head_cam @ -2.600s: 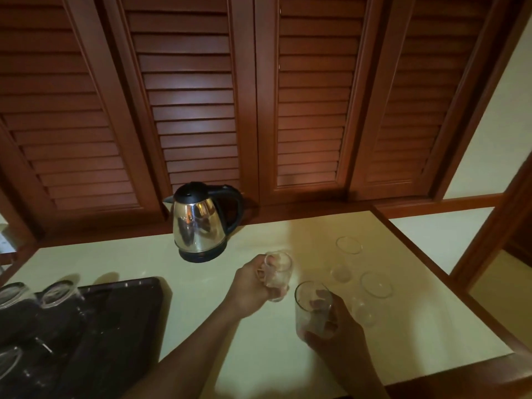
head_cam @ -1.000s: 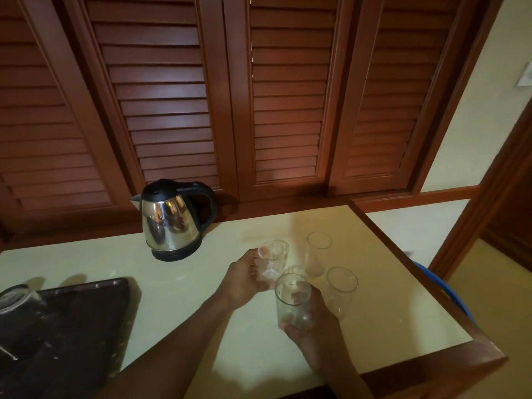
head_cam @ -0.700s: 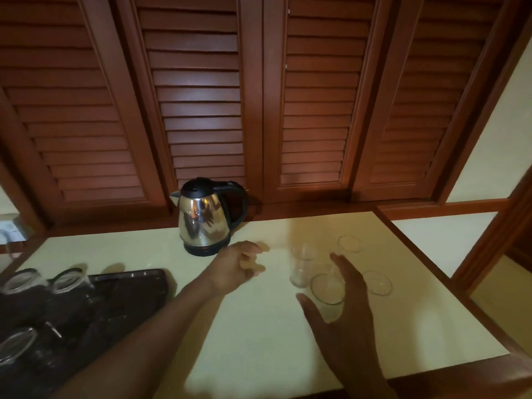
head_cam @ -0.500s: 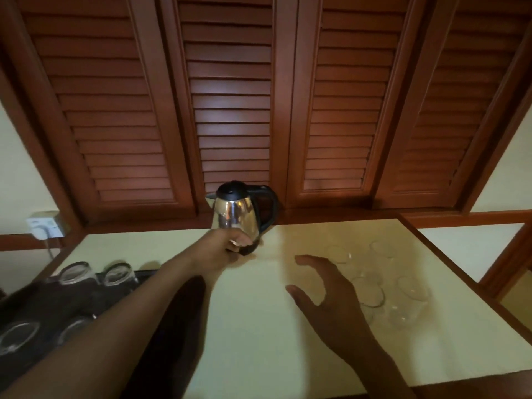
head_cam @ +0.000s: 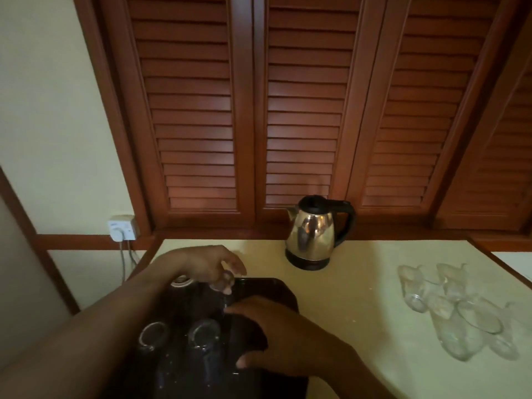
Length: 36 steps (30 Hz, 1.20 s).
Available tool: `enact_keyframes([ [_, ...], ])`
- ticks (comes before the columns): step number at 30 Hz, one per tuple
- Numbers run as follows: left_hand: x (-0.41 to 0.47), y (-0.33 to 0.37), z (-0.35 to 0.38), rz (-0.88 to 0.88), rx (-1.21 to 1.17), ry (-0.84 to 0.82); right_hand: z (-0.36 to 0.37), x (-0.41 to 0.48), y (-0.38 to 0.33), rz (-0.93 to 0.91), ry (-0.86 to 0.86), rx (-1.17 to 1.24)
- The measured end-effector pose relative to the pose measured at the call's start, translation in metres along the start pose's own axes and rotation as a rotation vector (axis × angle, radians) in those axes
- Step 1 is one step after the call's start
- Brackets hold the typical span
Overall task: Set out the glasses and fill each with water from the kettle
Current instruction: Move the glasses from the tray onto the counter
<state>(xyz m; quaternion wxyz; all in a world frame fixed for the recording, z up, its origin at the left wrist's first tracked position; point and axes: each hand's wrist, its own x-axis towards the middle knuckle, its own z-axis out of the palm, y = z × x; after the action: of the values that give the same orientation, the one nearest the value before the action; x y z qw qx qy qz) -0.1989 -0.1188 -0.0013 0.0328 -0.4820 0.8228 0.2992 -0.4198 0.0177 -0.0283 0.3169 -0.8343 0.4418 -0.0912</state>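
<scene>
Both hands over the dark rectangular tray [head_cam: 260, 289].
My left hand [head_cam: 201, 262] curls at a clear drinking glass [head_cam: 220, 283], hold unclear; my right hand [head_cam: 285, 335] spreads wide, empty.

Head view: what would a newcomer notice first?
The shiny steel kettle with black lid and handle stands upright at the back of the cream countertop. The left grip and right grip are over a dark tray carrying glasses. A cluster of clear glasses sits at right.
</scene>
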Motion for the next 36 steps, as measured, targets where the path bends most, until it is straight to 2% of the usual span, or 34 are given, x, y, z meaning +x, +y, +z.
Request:
enact_keyframes([
  [3,-0.005,-0.008,0.006,0.077,0.082,-0.015,0.014,0.020,-0.022,-0.016,-0.044,-0.044],
  [8,-0.011,-0.017,0.004,0.174,0.088,-0.054,0.033,0.042,-0.037,0.015,-0.040,-0.046],
  [14,-0.012,-0.021,0.004,0.196,0.186,-0.067,0.033,0.056,-0.056,0.061,-0.036,-0.152],
  [21,-0.010,-0.028,0.015,0.183,0.215,-0.018,0.027,0.063,-0.064,0.082,-0.193,-0.282],
  [26,-0.011,-0.029,0.017,0.167,0.202,0.079,0.025,0.059,-0.057,0.099,-0.256,-0.300],
  [29,-0.011,-0.030,0.020,0.147,0.146,0.177,0.022,0.051,-0.049,0.110,-0.236,-0.268],
  [32,-0.013,-0.025,0.023,0.126,0.046,0.324,0.016,0.041,-0.037,0.146,-0.150,-0.232],
  [36,-0.022,-0.004,0.019,0.086,-0.077,0.505,0.001,0.024,-0.012,0.193,0.055,-0.126],
])
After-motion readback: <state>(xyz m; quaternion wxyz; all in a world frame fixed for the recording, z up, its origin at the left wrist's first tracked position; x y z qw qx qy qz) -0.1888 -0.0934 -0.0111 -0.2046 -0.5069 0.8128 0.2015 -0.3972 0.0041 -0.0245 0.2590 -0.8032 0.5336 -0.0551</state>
